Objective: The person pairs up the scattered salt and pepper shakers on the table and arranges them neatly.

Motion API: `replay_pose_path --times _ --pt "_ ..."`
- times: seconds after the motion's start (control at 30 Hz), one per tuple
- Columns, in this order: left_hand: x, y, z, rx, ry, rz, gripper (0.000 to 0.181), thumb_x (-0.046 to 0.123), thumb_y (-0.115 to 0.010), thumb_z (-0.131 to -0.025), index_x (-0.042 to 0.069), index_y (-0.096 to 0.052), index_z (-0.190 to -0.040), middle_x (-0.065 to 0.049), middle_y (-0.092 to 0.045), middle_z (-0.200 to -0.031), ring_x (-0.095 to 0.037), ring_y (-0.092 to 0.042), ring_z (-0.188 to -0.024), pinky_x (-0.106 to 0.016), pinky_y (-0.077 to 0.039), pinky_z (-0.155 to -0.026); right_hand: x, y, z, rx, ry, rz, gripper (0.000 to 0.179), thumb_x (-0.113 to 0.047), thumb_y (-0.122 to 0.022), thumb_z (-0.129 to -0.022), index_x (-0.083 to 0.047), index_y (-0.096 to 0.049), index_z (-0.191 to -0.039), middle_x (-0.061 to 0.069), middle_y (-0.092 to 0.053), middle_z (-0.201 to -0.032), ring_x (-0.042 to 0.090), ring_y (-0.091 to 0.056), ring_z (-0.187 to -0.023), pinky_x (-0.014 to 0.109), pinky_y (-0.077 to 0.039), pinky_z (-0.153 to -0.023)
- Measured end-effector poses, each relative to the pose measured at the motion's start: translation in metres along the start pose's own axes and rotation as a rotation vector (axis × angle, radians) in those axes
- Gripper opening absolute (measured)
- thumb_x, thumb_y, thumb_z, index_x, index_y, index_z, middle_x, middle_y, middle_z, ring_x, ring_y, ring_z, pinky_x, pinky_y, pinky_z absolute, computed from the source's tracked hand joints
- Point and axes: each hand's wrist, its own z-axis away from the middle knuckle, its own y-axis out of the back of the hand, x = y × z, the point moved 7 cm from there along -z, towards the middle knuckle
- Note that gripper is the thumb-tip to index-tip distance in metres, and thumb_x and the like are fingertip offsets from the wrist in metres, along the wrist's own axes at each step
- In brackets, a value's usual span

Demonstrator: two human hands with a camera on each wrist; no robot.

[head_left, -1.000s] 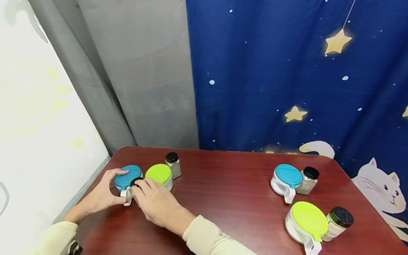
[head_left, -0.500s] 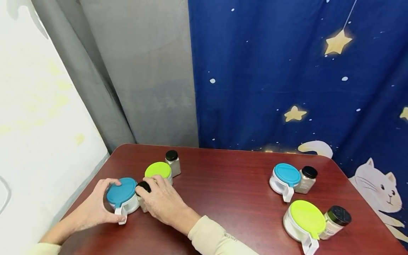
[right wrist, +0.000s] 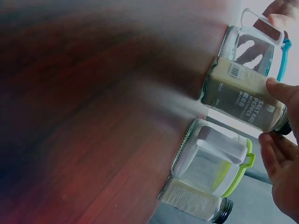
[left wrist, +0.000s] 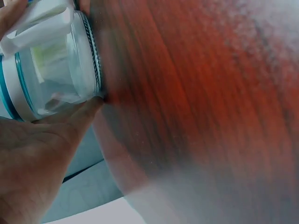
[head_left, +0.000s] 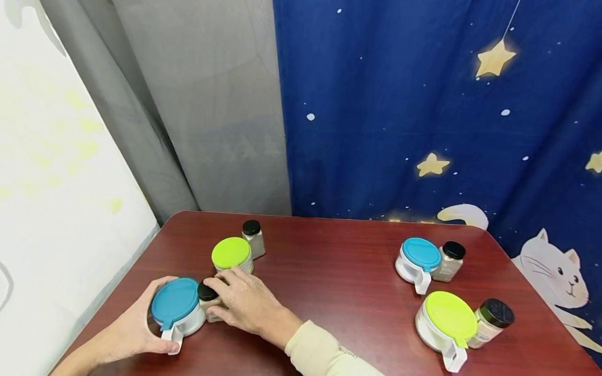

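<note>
My left hand (head_left: 129,326) grips a glass jar with a blue lid (head_left: 175,301), its thumb at the white handle and its fingers around the far side. In the left wrist view the jar (left wrist: 53,65) stands upright with its base at the tabletop. My right hand (head_left: 256,303) holds a seasoning bottle with a black cap (head_left: 208,291) between thumb and fingers, right beside that jar. The label of this bottle (right wrist: 240,100) reads "salt and pepper" in the right wrist view. Behind the right hand stand a green-lidded jar (head_left: 231,253) and another black-capped bottle (head_left: 254,244).
On the right of the brown table (head_left: 329,292) stand a blue-lidded jar (head_left: 421,253) with a black-capped bottle (head_left: 448,265), and nearer, a green-lidded jar (head_left: 450,316) with a similar bottle (head_left: 486,325). A grey curtain (head_left: 226,130) and a blue curtain (head_left: 367,130) hang behind the table.
Both hands have come toward the near side of the table, bringing the blue-lidded jar and the bottle away from the green-lidded jar. The jar has also shifted slightly left.
</note>
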Motion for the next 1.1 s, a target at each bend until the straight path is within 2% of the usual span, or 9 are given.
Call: replay_pose_path --times 0.17,0.27,0.43,0.57,0.63,0.67,0.83,0.97,1.1 --pt "0.005 -0.003 0.004 0.007 -0.010 -0.030 0.108 0.021 -0.087 -0.057 0.023 -0.019 -0.141 0.003 -0.041 -0.125 -0.010 -0.048 -0.104 -0.021 -0.042 -0.080 0.003 0.002 0.006 0.002 -0.052 -0.216 0.051 -0.044 -0.068 -0.078 -0.021 -0.053 -0.121 -0.010 -0.048 -0.111 -0.003 -0.050 -0.087 0.011 -0.040 -0.076" --pt "0.007 -0.005 0.003 0.007 -0.021 -0.030 0.108 0.021 -0.087 -0.057 0.022 -0.020 -0.141 0.003 -0.042 -0.126 -0.010 -0.048 -0.105 -0.021 -0.041 -0.081 0.006 0.003 0.010 0.025 -0.103 -0.345 0.050 -0.040 -0.071 -0.076 -0.021 -0.055 -0.120 -0.011 -0.048 -0.112 -0.005 -0.049 -0.086 0.008 -0.038 -0.076" --pt "0.012 -0.005 -0.001 0.004 -0.022 -0.033 0.106 0.021 -0.087 -0.056 0.023 -0.022 -0.141 0.003 -0.045 -0.125 -0.010 -0.050 -0.104 -0.023 -0.043 -0.080 0.010 0.006 0.012 0.077 -0.187 -0.466 0.047 -0.031 -0.075 -0.074 -0.021 -0.057 -0.117 -0.012 -0.049 -0.109 -0.005 -0.048 -0.083 0.007 -0.037 -0.073" --pt "0.016 -0.010 -0.003 -0.024 -0.049 0.086 0.104 0.014 -0.086 -0.057 0.017 -0.024 -0.140 -0.002 -0.045 -0.125 -0.016 -0.051 -0.104 -0.025 -0.044 -0.081 0.013 0.009 0.016 0.090 -0.210 -0.513 0.046 -0.027 -0.076 -0.074 -0.021 -0.058 -0.115 -0.013 -0.050 -0.101 -0.004 -0.047 -0.076 0.006 -0.037 -0.066" --pt "0.018 -0.013 -0.004 -0.029 -0.055 0.107 0.103 0.013 -0.086 -0.057 0.016 -0.024 -0.140 -0.002 -0.046 -0.125 -0.016 -0.051 -0.104 -0.025 -0.044 -0.081 0.015 0.013 0.018 0.099 -0.205 -0.529 0.046 -0.027 -0.076 -0.073 -0.020 -0.058 -0.115 -0.014 -0.050 -0.100 -0.003 -0.047 -0.075 0.006 -0.037 -0.064" --pt "0.019 -0.014 -0.004 -0.031 -0.054 0.112 0.103 0.013 -0.086 -0.057 0.016 -0.024 -0.140 -0.002 -0.046 -0.125 -0.017 -0.051 -0.104 -0.025 -0.044 -0.081 0.015 0.015 0.020 0.107 -0.201 -0.533 0.046 -0.026 -0.077 -0.073 -0.020 -0.058 -0.115 -0.014 -0.050 -0.099 -0.003 -0.047 -0.075 0.006 -0.037 -0.064" --pt "0.026 -0.019 -0.007 -0.006 -0.058 0.023 0.105 0.023 -0.088 -0.055 0.019 -0.025 -0.139 0.003 -0.046 -0.123 -0.013 -0.051 -0.102 -0.024 -0.043 -0.081 0.016 0.029 0.026 0.149 -0.172 -0.504 0.045 -0.026 -0.076 -0.074 -0.019 -0.059 -0.114 -0.013 -0.052 -0.101 -0.003 -0.047 -0.079 0.006 -0.036 -0.067" --pt "0.035 -0.028 -0.009 -0.030 -0.082 0.079 0.107 0.022 -0.089 -0.052 0.016 -0.026 -0.138 0.001 -0.048 -0.122 -0.016 -0.051 -0.103 -0.024 -0.042 -0.084 0.016 0.039 0.038 0.155 -0.173 -0.503 0.045 -0.024 -0.076 -0.074 -0.019 -0.058 -0.115 -0.012 -0.051 -0.104 -0.004 -0.049 -0.085 0.007 -0.038 -0.071" --pt "0.046 -0.040 -0.012 -0.072 -0.102 0.145 0.107 0.020 -0.089 -0.052 0.014 -0.025 -0.139 -0.001 -0.050 -0.122 -0.018 -0.051 -0.105 -0.024 -0.040 -0.086 0.017 0.048 0.053 0.170 -0.213 -0.517 0.045 -0.020 -0.075 -0.075 -0.018 -0.056 -0.116 -0.011 -0.051 -0.109 -0.004 -0.049 -0.093 0.010 -0.040 -0.076"
